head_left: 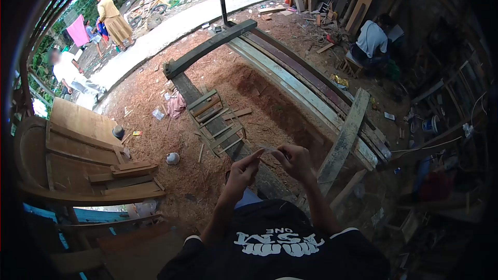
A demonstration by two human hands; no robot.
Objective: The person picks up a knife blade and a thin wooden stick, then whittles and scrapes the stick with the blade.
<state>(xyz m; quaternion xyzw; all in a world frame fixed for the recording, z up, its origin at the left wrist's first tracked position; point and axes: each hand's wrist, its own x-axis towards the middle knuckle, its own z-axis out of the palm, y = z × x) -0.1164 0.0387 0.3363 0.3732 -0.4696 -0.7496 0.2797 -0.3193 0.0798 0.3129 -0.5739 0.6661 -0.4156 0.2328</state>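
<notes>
My left hand (245, 169) is closed in a pinch in front of my chest. Close beside it, my right hand (292, 158) is also pinched. Between the fingertips of both hands stretches a small, thin, pale piece (267, 149), too small to name. Just beyond my hands, a wooden frame with slats (217, 121) lies across a long dark beam (188, 89). My hands are above the near part of that beam and apart from the slatted frame.
Long planks (290, 85) lie to the right, crossed by a worn board (345, 135). Wooden panels (78, 150) and wood offcuts (127, 172) are at left. A seated person (371, 39) is at the back right; other people (115, 15) stand outside. Shavings cover the ground.
</notes>
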